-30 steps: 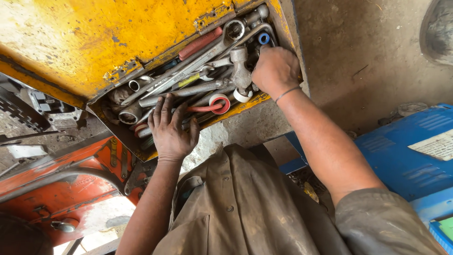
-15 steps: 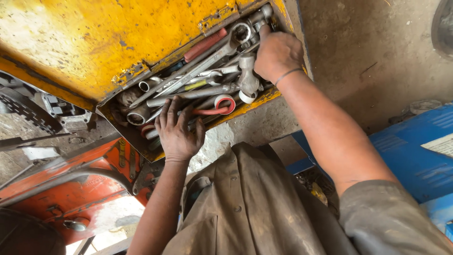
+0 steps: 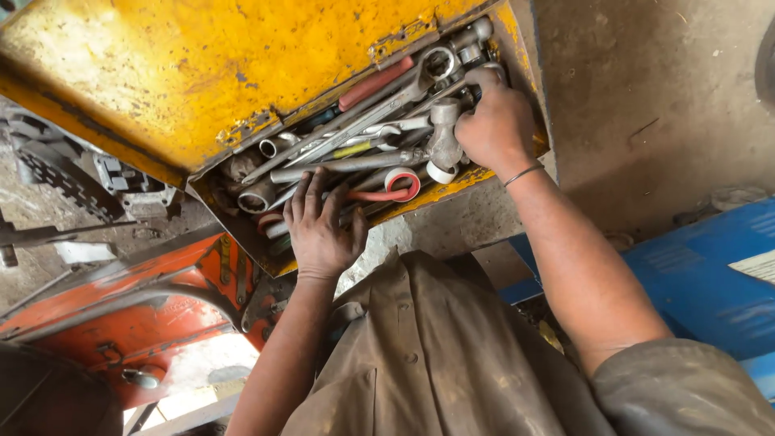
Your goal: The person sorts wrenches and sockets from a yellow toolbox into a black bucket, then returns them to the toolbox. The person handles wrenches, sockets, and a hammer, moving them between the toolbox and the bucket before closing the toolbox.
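Yellow toolbox (image 3: 202,73): left hand (image 3: 323,230) splayed flat on wrenches (image 3: 355,149), right hand (image 3: 496,129) fisted among them.

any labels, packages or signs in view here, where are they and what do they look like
Paper label: pale, roughly rectangular, cut off at the right edge, stuck on the blue case.
Blue case: flat moulded plastic, on the floor right of the person's right arm, raised marks too faint to make out.
Yellow toolbox: worn, scratched lid, no label visible.
No screens or signs show.
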